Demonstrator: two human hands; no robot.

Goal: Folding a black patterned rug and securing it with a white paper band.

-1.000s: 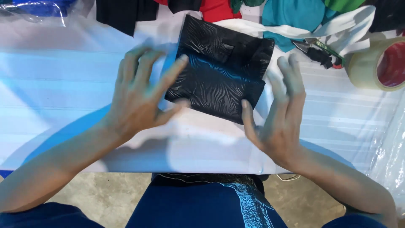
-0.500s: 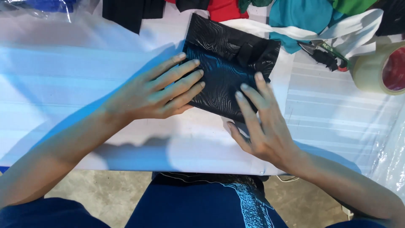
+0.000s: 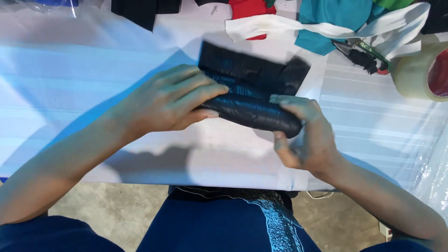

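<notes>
Both hands gripped black cloth (image 3: 254, 93) mid-table (image 3: 70, 70): left hand (image 3: 172, 100) curled over the roll, right hand (image 3: 303, 135) pinching its end. Loose grip might let it unroll.

bare table (image 3: 70, 70) left, tape roll (image 3: 420, 70) right
</notes>
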